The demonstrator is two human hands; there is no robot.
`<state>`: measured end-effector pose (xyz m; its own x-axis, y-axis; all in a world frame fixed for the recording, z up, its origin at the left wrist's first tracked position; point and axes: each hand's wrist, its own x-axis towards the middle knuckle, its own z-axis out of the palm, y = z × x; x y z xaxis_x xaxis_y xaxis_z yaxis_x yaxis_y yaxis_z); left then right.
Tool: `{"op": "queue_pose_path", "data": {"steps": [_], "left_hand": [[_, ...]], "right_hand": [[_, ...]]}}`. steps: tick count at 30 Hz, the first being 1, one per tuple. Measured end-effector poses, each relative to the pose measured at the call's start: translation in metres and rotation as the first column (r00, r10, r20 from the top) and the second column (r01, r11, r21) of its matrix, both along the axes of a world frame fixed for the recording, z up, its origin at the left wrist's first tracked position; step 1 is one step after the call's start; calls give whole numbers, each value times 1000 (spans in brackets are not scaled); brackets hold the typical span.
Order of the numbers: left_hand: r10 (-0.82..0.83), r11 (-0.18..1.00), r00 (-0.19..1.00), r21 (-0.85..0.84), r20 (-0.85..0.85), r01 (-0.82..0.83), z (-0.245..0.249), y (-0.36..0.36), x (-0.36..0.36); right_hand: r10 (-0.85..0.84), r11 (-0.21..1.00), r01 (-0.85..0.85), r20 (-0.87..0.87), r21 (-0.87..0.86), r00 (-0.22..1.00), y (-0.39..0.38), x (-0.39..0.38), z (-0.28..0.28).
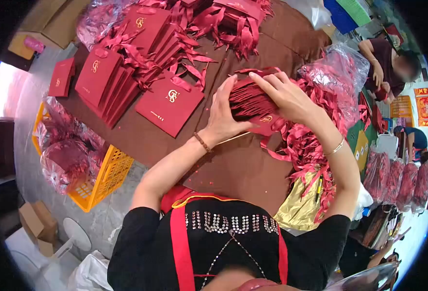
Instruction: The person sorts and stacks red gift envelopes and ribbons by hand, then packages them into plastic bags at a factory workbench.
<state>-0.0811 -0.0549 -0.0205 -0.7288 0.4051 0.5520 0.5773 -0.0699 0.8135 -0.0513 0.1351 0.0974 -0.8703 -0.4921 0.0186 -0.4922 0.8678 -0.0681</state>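
Note:
A thick stack of small dark-red paper gift bags [253, 99] stands on edge on the brown cloth, with gold print showing on its near face. My left hand [222, 116] grips its left side, fingers along the edge and thumb across the front. My right hand [291, 99] is curved over the top and right side, fingertips resting on the upper edges. Red ribbon handles [311, 145] spill out in a heap by my right forearm. Left of my left hand, a larger red gift bag [170, 104] with a gold logo lies flat.
Rows of red gift bags [100, 82] fill the table's left side, and more lie at the back. Plastic-wrapped bundles [335, 72] are at right. A yellow crate [105, 177] stands on the floor at left. Another person [388, 65] sits at far right.

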Motion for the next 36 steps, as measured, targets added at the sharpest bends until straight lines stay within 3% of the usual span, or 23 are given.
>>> {"op": "queue_pose_path", "data": {"steps": [1,3,5,7,10,12,13,14,15,16,18,19,21,23,25,27,28,29,31,33,34,36], "left_hand": [[1,998,1000,-68,-2,-1,2,3,-3],[36,999,992,7,-120,-35,-10,17,-6],[59,998,997,-27,-55,-60,-19,20,-8],[-5,996,998,89,61,0,-12,20,-12],[11,999,999,-35,-40,-12,-4,15,-24],[31,996,999,-76,-44,-34,-2,16,-24],[11,997,999,-78,-50,-15,-2,16,-24],[34,997,993,-69,-112,-42,-2,15,-24],[58,996,983,-57,-175,-69,-2,16,-26],[36,997,983,-64,-181,-48,-2,17,-29],[-74,997,984,-22,-161,72,-2,14,-33],[-125,992,981,0,-149,126,1,11,-34],[-234,971,965,-89,-120,224,10,1,-40],[-488,843,870,-220,68,490,14,-4,-49],[-543,788,826,-246,151,564,35,-7,-55],[-660,653,674,-191,332,733,51,-4,-67],[-601,658,538,-15,592,753,57,0,-73],[-421,673,548,-155,723,723,62,13,-90],[-519,602,508,-127,687,788,98,27,-87],[-576,463,703,-542,417,701,99,56,-91],[-657,333,681,-685,324,648,111,65,-85],[-631,125,717,-873,297,472,137,84,-59]], "right_hand": [[-27,999,28,41,-27,999,2,0,0],[-66,996,69,70,-49,995,8,1,0],[-102,985,113,91,-132,991,12,3,-2],[-123,971,146,129,-192,984,15,10,0],[-316,947,281,-292,-156,903,12,31,-5],[-467,875,329,-437,-355,769,-15,57,-16],[-478,836,230,-454,-498,752,-31,72,-32],[-522,680,193,-282,-707,805,-51,91,-48],[-466,186,387,265,-903,844,-77,113,-71],[-234,-438,430,562,-789,793,-103,120,-96],[-70,-825,322,650,-464,757,-104,122,-125],[-4,-939,226,666,-258,746,-98,118,-132],[10,-945,190,558,-266,830,-84,108,-132],[-7,-928,212,582,-307,813,-78,102,-117],[41,-911,285,620,-300,784,-71,97,-114],[25,-904,286,629,-317,777,-66,95,-108],[26,-891,305,633,-337,774,-63,94,-107],[25,-876,324,637,-357,770,-61,93,-106],[5,-871,324,653,-370,757,-58,90,-104],[3,-836,379,688,-396,726,-52,89,-99],[20,-811,429,714,-397,699,-47,88,-94],[42,-785,475,729,-399,683,-37,84,-92]]}}
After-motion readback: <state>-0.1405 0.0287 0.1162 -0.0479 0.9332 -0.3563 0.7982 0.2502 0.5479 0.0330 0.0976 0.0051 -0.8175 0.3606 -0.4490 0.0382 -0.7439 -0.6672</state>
